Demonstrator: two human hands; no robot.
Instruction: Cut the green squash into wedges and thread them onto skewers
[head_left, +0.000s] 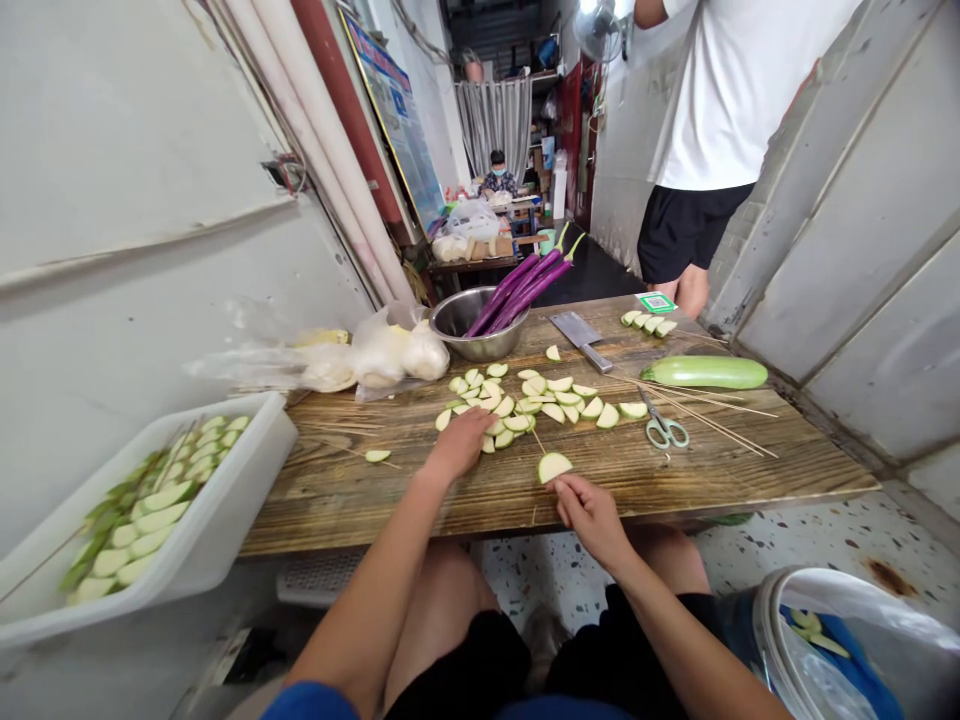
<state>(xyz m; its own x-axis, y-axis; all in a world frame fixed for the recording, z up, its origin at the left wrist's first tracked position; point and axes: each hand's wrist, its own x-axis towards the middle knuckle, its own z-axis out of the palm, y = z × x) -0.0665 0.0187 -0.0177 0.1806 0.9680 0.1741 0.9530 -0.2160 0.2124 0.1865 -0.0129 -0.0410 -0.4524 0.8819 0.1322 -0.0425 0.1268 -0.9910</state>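
Pale green-skinned zucchini half-slices (562, 398) are spread over the middle of the wooden table. My left hand (466, 440) reaches into the left side of this pile, fingers stretched out over the slices and touching them; whether one is between the fingertips is hidden. Closer to the table's front edge, my right hand (590, 512) pinches a thin wooden skewer just below a single zucchini slice (555, 467). The skewer's other end sticks out above that slice, toward the pile. One loose slice (377, 456) lies apart on the left.
On the table (465, 510) are a cleaver (577, 332), scissors (665, 430), a whole zucchini (705, 372), loose skewers and a steel bowl (480, 345) of eggplants (517, 290). A white tub (255, 450) of skewered slices stands left, a bucket (772, 630) right. A person (720, 120) stands behind.
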